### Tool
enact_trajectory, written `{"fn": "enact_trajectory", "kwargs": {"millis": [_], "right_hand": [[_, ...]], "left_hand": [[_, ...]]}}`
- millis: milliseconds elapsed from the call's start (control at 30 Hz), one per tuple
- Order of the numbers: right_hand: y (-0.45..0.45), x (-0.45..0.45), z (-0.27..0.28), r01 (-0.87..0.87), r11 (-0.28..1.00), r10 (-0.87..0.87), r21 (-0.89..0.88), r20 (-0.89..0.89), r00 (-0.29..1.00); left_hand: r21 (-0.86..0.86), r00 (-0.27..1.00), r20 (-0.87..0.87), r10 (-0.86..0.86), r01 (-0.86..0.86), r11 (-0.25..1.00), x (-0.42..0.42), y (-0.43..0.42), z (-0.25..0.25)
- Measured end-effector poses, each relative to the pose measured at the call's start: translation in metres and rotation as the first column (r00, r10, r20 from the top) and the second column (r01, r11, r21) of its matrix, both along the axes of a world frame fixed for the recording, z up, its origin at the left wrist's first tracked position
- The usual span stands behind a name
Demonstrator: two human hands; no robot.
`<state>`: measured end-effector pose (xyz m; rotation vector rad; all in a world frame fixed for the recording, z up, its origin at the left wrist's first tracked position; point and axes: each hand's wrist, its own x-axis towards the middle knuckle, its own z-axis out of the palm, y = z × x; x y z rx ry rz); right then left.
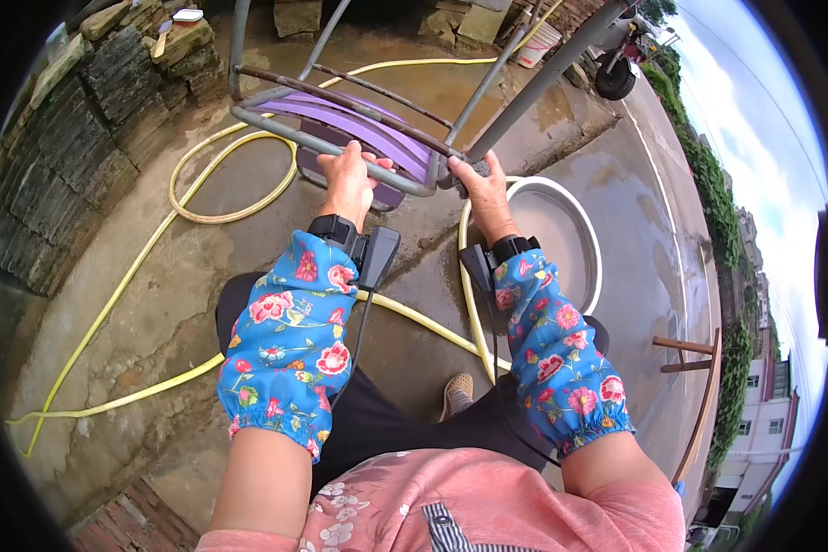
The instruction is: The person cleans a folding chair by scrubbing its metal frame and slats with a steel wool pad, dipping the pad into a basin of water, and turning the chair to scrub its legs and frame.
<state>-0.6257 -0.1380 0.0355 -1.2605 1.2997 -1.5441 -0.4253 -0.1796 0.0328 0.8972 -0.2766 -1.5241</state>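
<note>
A metal-framed chair [290, 135] with a purple panel [400, 138] is tilted in front of me, its grey tube legs pointing up and away. My left hand [348, 184] is closed round the near grey tube of the frame, thumb on top. At the frame's right corner my right hand [488, 198] pinches a dark grey scouring pad [466, 173] against the tube. Part of the pad is hidden by the fingers. Just beyond the right wrist stands a round white-rimmed basin [591, 230] with cloudy water in it.
A yellow hose [138, 267] loops over the wet concrete, passing under my arms and round the basin. Stacked stone blocks [74, 156] stand at left. A white bucket [538, 44] and a vehicle wheel [615, 77] are at the back. A wooden piece [699, 396] is at right.
</note>
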Motion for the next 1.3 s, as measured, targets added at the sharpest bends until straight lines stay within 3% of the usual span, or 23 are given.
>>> {"fn": "enact_trajectory", "kwargs": {"millis": [33, 100, 200, 233, 300, 333, 367, 400, 433, 467, 533, 600, 633, 667, 733, 833, 933, 1033, 1067, 1133, 1267, 1300], "right_hand": [[-0.007, -0.009, 0.025, 0.054, 0.998, -0.053, -0.024, 0.019, 0.998], [-0.040, -0.025, 0.096, 0.135, 0.950, -0.107, -0.282, 0.112, 0.988], [-0.070, -0.074, 0.173, 0.046, 0.889, -0.151, -0.456, -0.197, 0.969], [-0.070, -0.073, 0.169, 0.047, 0.887, -0.155, -0.459, -0.199, 0.968], [-0.075, -0.054, 0.137, 0.209, 0.858, -0.227, -0.469, 0.020, 0.974], [-0.060, -0.036, 0.104, 0.255, 0.851, -0.297, -0.460, -0.020, 0.955], [-0.038, -0.020, 0.067, 0.292, 0.901, -0.368, -0.320, -0.208, 0.906], [-0.028, -0.004, 0.019, 0.268, 0.932, -0.309, -0.243, -0.154, 0.938], [-0.011, 0.010, -0.016, 0.267, 0.933, -0.329, -0.240, -0.273, 0.904], [0.000, 0.019, -0.035, 0.277, 0.945, -0.316, -0.174, -0.267, 0.911], [0.010, 0.025, -0.036, 0.251, 0.959, -0.275, -0.132, -0.220, 0.936], [0.013, 0.011, -0.020, 0.193, 0.972, -0.228, -0.132, -0.348, 0.909], [0.005, 0.001, -0.013, 0.210, 0.958, -0.264, -0.196, -0.311, 0.913], [-0.002, -0.002, 0.008, 0.239, 0.957, -0.265, -0.165, -0.159, 0.951], [-0.016, -0.006, 0.054, 0.368, 0.880, -0.413, -0.301, -0.103, 0.905], [-0.020, 0.006, 0.030, 0.461, 0.817, -0.528, -0.345, -0.128, 0.840], [-0.006, 0.018, -0.050, 0.385, 0.889, -0.456, -0.247, -0.423, 0.783], [-0.010, 0.013, -0.049, 0.286, 0.955, -0.298, -0.084, -0.250, 0.921], [0.006, 0.025, -0.025, 0.220, 0.975, -0.217, -0.016, -0.258, 0.941], [0.003, 0.011, -0.031, 0.070, 0.997, -0.066, 0.018, -0.155, 0.986], [0.012, -0.016, -0.031, -0.259, 0.917, 0.310, 0.305, -0.132, 0.942], [0.008, -0.014, -0.033, -0.267, 0.916, 0.315, 0.300, -0.126, 0.941]], "left_hand": [[0.022, 1.000, 0.023, -0.004, 0.004, 1.000, 0.000, 0.001, -0.001], [0.029, 0.999, 0.045, 0.012, -0.013, 0.999, 0.001, -0.002, 0.002], [0.012, 0.998, 0.057, -0.013, 0.012, 1.000, -0.001, -0.002, 0.002], [-0.006, 0.999, 0.044, -0.013, 0.013, 1.000, -0.001, -0.003, 0.000], [-0.004, 0.999, 0.034, -0.009, 0.009, 1.000, 0.000, -0.002, 0.001], [0.000, 0.999, 0.035, -0.001, 0.001, 1.000, 0.000, -0.001, 0.003], [-0.003, 0.999, 0.038, -0.019, 0.019, 1.000, 0.000, 0.001, 0.006], [-0.010, 0.999, 0.040, -0.035, 0.035, 0.999, 0.000, 0.000, 0.008], [-0.038, 0.998, 0.017, -0.054, 0.055, 0.998, 0.000, 0.000, 0.005], [-0.042, 0.998, 0.015, -0.056, 0.056, 0.998, -0.002, 0.001, 0.002], [0.002, 0.996, 0.063, -0.059, 0.059, 0.998, -0.005, 0.003, 0.004], [-0.021, 0.996, 0.027, -0.080, 0.080, 0.997, -0.005, 0.001, 0.004], [-0.053, 0.997, 0.039, -0.067, 0.069, 0.996, -0.005, 0.002, 0.005], [-0.058, 0.998, 0.032, -0.059, 0.061, 0.996, -0.004, -0.001, 0.008], [-0.033, 0.997, 0.047, -0.064, 0.066, 0.997, -0.004, 0.004, 0.006], [-0.056, 0.995, 0.029, -0.099, 0.101, 0.993, -0.007, 0.000, 0.000], [-0.062, 0.998, 0.051, -0.048, 0.051, 0.997, -0.010, 0.000, 0.000], [-0.036, 0.999, 0.041, -0.019, 0.021, 0.999, -0.016, 0.002, -0.002], [-0.079, 1.000, 0.014, -0.014, 0.015, 0.997, -0.018, -0.003, -0.012], [-0.076, 1.000, -0.022, 0.004, -0.006, 0.997, -0.024, -0.014, -0.016], [-0.095, 0.999, -0.039, -0.013, 0.009, 0.995, -0.019, -0.015, -0.029], [-0.097, 0.999, -0.031, -0.007, 0.004, 0.995, -0.017, -0.019, -0.031]]}}
